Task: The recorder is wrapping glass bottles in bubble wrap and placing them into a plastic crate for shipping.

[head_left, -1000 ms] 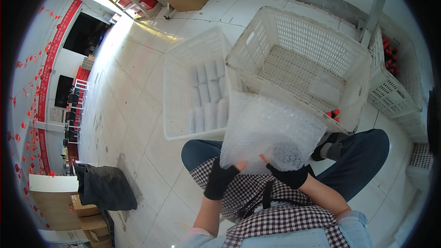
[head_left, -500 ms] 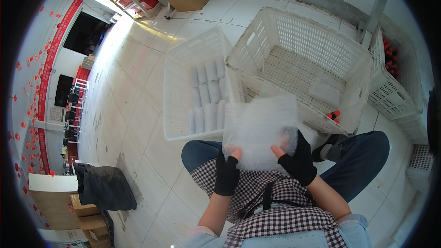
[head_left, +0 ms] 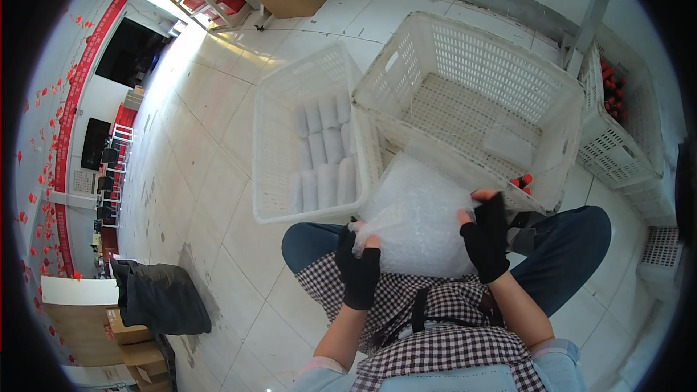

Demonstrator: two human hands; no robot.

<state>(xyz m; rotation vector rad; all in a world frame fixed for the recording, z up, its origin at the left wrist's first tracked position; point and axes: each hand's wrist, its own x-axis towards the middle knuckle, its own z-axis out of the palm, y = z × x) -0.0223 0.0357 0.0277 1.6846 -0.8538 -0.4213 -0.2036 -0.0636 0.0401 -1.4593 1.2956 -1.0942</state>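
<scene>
Bubble-wrap sheet, clear and crinkled (head_left: 417, 221), lies over the lap, both black-gloved hands' fingers pinching its edges: left hand (head_left: 358, 261), right hand (head_left: 485, 236). Wrapped rolls already fill the white plastic crate (head_left: 272, 174); this sheet looks unrolled.

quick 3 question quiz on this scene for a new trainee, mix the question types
1. True or false: both gloved hands grip the clear bubble-wrap sheet.
2. Which white plastic crate holds rows of white wrapped rolls? A) the narrow left crate B) the large right crate
3. What dark item lies on the tiled floor at the person's left?

Key:
1. True: left hand, right hand.
2. A; rolls.
3. A crumpled black bag or cloth.
</scene>
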